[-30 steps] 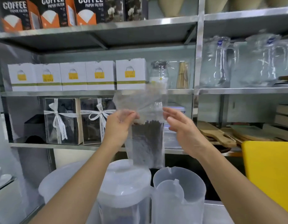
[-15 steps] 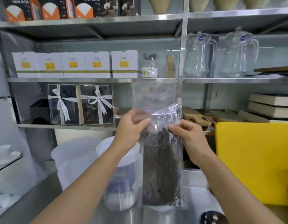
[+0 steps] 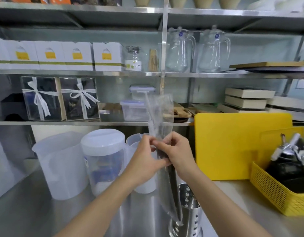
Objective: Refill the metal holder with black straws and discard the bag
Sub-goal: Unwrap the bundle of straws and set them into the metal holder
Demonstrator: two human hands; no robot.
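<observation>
I hold a long clear plastic bag (image 3: 160, 115) upright in front of me, with black straws (image 3: 172, 178) filling its lower part. My left hand (image 3: 144, 158) and my right hand (image 3: 176, 151) both pinch the bag at its middle, fingertips close together. The bag's empty upper part sticks up above my hands. Its lower end hangs in front of a perforated metal holder (image 3: 190, 207) that stands on the steel counter (image 3: 45, 211) at the bottom centre. I cannot tell whether the bag touches the holder.
Translucent plastic pitchers (image 3: 60, 165) and a lidded jar (image 3: 103, 158) stand at the left. A yellow cutting board (image 3: 233, 144) leans at the right, beside a yellow basket (image 3: 276, 190) of tools. Steel shelves (image 3: 79, 123) behind carry boxes, glass jugs and containers.
The view has dropped and shifted right. Both hands brought the bag of straws down toward the counter, and the metal holder has come into view beneath it. My fingers have closed in together on the bag.
</observation>
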